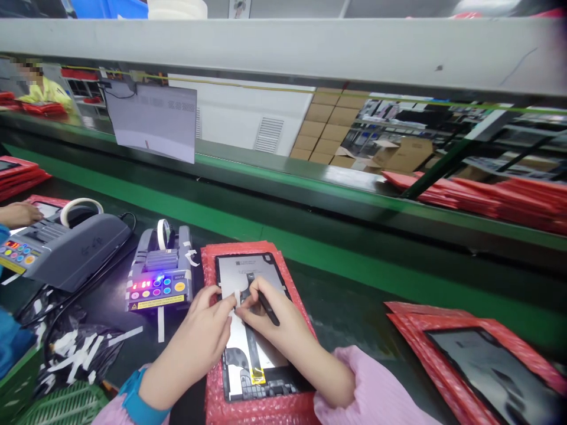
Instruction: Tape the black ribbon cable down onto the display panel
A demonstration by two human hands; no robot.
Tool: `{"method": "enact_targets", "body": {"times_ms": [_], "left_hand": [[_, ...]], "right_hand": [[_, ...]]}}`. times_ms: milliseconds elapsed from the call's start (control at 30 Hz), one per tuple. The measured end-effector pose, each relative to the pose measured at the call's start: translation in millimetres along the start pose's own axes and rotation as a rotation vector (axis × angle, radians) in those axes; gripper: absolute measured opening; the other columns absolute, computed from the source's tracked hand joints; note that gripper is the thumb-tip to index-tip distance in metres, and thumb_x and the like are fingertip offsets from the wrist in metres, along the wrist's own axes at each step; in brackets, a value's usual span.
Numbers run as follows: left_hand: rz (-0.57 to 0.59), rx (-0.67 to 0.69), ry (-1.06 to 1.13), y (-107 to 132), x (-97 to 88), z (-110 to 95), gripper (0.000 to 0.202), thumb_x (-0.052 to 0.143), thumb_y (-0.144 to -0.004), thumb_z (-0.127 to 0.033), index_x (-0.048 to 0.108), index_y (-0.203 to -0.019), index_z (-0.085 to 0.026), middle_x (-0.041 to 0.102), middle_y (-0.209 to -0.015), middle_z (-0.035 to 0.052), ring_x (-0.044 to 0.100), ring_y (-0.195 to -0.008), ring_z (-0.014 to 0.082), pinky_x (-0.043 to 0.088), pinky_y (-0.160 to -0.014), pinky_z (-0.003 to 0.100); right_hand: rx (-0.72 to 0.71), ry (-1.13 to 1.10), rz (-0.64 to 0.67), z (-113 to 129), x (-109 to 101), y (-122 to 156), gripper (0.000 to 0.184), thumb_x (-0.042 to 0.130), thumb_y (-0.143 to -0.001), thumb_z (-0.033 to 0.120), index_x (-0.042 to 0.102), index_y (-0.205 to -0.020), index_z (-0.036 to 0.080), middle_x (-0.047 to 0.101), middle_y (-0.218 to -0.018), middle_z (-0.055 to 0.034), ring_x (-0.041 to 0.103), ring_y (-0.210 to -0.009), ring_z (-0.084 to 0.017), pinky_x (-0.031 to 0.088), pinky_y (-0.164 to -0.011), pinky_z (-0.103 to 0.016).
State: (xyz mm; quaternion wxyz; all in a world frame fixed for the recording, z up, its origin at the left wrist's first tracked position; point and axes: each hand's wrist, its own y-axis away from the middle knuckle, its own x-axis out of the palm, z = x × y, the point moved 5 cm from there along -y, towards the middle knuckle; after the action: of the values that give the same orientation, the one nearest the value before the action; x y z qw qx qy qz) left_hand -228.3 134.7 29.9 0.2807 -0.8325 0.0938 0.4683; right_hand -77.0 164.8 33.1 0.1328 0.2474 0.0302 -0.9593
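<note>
We work at a dark desk (349, 316), with a pale beam (283, 50) running across above it. Under the beam, toward the left, we see a board (155, 121) hanging, and boxes (325, 121) stacked further back. Red packs (496, 198) are heaped at the far right. Directly before us lies red wrap (211, 383), and flat on it is the screen (239, 343), its grey and white back facing up. Near the desk's right edge we have another screen (478, 354), also resting on red wrap.

Left of our work stands a grey dispenser (162, 265), its display lit; beyond it, further left, is a second dispenser (88, 248), with another person's hand (20, 215) behind it. A green basket (66, 407) sits at the lower left, beside a black bag strewn with white scraps (75, 354).

Both our hands are over the middle of the screen. Our left hand (208, 321) has its fingers bent, the tips at a small white strip (237, 300); we cannot tell whether they pinch it. Our right hand (274, 313) is curled around a black tool (268, 310), thumb and forefinger almost meeting near the left fingertips. Below them a dark ribbon (253, 348) runs down the screen to a yellow label (257, 376).
</note>
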Motion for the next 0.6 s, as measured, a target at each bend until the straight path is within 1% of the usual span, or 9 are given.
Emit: {"method": "enact_targets", "body": {"times_ms": [100,167,233,300,400,500,600], "left_hand": [[0.043,-0.004,0.022,2,3.9,1,0.033,0.043,-0.093,-0.012,0.056,-0.122,-0.017,0.066,-0.103,0.0137,0.053,-0.119,0.0309,0.056,-0.094,0.05],[0.028,-0.021,0.029,4,7.7,4,0.033,0.042,-0.094,-0.014,0.055,-0.124,-0.018,0.065,-0.106,0.0142,0.052,-0.12,0.0311,0.055,-0.095,0.051],[-0.011,-0.042,0.031,7,11.1,7,0.034,0.042,-0.095,-0.017,0.054,-0.126,-0.019,0.061,-0.113,0.0163,0.051,-0.122,0.0313,0.054,-0.095,0.052],[-0.036,-0.055,0.036,8,13.2,9,0.034,0.041,-0.096,-0.019,0.052,-0.128,-0.02,0.058,-0.117,0.0173,0.051,-0.122,0.0311,0.054,-0.096,0.053],[-0.023,-0.052,0.04,7,12.4,9,0.032,0.042,-0.096,-0.019,0.051,-0.127,-0.019,0.057,-0.116,0.0172,0.052,-0.122,0.031,0.054,-0.096,0.053],[0.002,-0.049,0.049,5,9.3,7,0.031,0.043,-0.096,-0.018,0.052,-0.125,-0.017,0.059,-0.115,0.0182,0.054,-0.12,0.0311,0.055,-0.095,0.053],[0.02,-0.062,0.067,5,10.0,8,0.034,0.04,-0.096,-0.017,0.048,-0.129,-0.014,0.059,-0.118,0.0201,0.052,-0.122,0.0311,0.054,-0.097,0.054]], "right_hand": [[0.004,0.019,0.013,2,0,-1,0.024,0.063,-0.083,0.034,0.04,-0.08,0.026,0.066,-0.079,0.0044,0.061,-0.071,-0.017,0.04,-0.065,-0.028],[0.03,0.044,0.03,3,1,-2,0.026,0.064,-0.082,0.033,0.039,-0.081,0.027,0.066,-0.08,0.0044,0.061,-0.071,-0.018,0.039,-0.065,-0.029],[0.062,0.073,0.036,4,1,-3,0.028,0.066,-0.081,0.031,0.039,-0.082,0.027,0.065,-0.079,0.0049,0.06,-0.07,-0.018,0.037,-0.065,-0.029],[0.084,0.117,0.024,5,0,-4,0.031,0.068,-0.078,0.03,0.038,-0.081,0.027,0.061,-0.074,0.0059,0.058,-0.066,-0.018,0.036,-0.063,-0.029],[0.099,0.225,-0.01,7,-4,-7,0.04,0.074,-0.074,0.032,0.035,-0.079,0.027,0.054,-0.071,0.0068,0.052,-0.063,-0.017,0.033,-0.06,-0.029],[0.113,0.284,-0.039,8,-7,-13,0.044,0.076,-0.073,0.033,0.033,-0.082,0.027,0.053,-0.075,0.0068,0.049,-0.063,-0.017,0.031,-0.058,-0.028],[0.116,0.295,-0.057,9,-9,-20,0.047,0.078,-0.071,0.034,0.033,-0.085,0.028,0.052,-0.076,0.0073,0.049,-0.062,-0.017,0.031,-0.057,-0.027]]}}
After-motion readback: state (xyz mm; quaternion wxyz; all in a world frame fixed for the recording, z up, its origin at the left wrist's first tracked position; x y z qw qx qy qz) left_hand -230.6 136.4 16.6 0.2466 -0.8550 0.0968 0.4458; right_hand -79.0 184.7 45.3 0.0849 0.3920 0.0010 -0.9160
